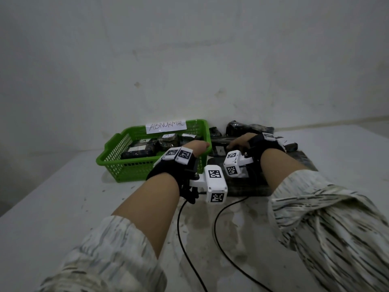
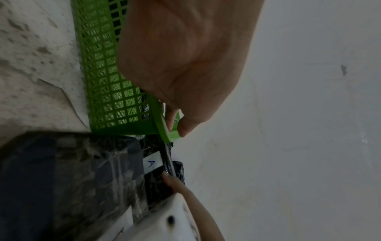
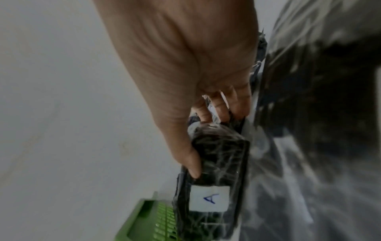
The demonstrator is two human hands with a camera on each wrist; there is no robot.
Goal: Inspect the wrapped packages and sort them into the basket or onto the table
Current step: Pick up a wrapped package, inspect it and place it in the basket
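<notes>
A green basket [image 1: 113,142] labelled "ABNORMAL" stands against the wall with several black wrapped packages [image 1: 136,153] inside. My left hand [image 1: 205,146] pinches the basket's right rim [image 2: 164,128] between thumb and finger. Just right of the basket, my right hand [image 1: 232,145] grips a black wrapped package [image 3: 214,163] with a white label marked "A" [image 3: 209,199]. The thumb [image 3: 192,164] lies along one side of it and the fingers [image 3: 220,106] curl around its far end. The same package [image 2: 156,177] shows in the left wrist view next to the basket corner.
More black wrapped packages [image 1: 250,127] are piled against the wall at the back right. A large dark flat bundle [image 1: 248,186] lies under my wrists. Two black cables [image 1: 183,239] trail toward me over the white table [image 1: 73,197]. The wall rises close behind the basket.
</notes>
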